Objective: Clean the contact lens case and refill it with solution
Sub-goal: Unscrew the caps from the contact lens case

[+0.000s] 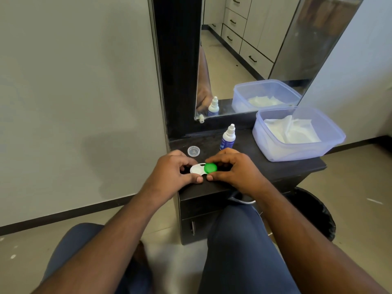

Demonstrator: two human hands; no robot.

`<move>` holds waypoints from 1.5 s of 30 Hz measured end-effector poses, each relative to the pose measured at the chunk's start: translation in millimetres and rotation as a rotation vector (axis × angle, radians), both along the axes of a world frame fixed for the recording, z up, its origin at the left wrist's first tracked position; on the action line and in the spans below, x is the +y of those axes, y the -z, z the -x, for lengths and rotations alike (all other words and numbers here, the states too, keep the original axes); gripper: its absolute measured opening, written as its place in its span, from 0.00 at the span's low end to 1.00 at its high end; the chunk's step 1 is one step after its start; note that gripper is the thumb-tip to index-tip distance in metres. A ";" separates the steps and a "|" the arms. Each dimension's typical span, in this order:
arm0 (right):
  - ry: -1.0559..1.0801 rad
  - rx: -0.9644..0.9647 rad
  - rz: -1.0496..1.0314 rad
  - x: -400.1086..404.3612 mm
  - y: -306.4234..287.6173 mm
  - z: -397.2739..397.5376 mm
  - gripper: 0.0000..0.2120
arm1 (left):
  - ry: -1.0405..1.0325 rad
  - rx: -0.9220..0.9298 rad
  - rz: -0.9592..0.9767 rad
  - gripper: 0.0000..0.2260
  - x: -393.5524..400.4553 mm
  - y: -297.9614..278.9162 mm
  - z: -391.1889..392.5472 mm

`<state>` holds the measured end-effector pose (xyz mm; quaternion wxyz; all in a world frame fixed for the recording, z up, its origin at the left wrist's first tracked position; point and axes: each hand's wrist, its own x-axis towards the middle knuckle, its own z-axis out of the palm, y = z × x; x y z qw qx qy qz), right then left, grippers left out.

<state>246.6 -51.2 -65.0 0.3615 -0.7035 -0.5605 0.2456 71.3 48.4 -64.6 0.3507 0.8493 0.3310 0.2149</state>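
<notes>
head view: my left hand grips the white contact lens case on the bench; my right hand pinches its green cap. i judge i'm twisting this cap, tightening or loosening i cannot tell. solution bottle stands beyond my right hand. wells hidden.

Lens case near table's front edge, between both hands. Loose cap behind it; bottle right of cap; tissue tub back-right corner.
</notes>
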 end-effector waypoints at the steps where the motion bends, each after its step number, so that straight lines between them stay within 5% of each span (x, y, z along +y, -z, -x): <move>1: 0.004 -0.002 0.004 -0.1 -0.2 0.2 0.21 | 0.002 -0.010 0.001 0.16 -1.2 0.0 0.5; 12: -0.003 -0.090 0.015 0.5 -5.1 2.1 0.16 | -0.010 -0.016 -0.005 0.14 -6.5 0.7 1.3; 23: -0.239 -0.296 -0.030 7.9 -13.7 -10.6 0.16 | -0.021 0.031 -0.013 0.13 -8.7 -2.1 -3.0; 33: -0.294 -0.412 0.142 13.8 -32.3 -9.5 0.17 | -0.034 0.073 0.029 0.14 -8.3 -10.5 -1.0; 40: -0.242 -0.592 0.256 23.1 -35.2 2.6 0.15 | -0.013 0.138 0.047 0.14 -4.1 -11.7 -2.2; 45: -0.397 -0.859 0.321 38.1 -49.8 8.8 0.16 | 0.005 0.150 0.023 0.12 -2.4 -10.8 -3.3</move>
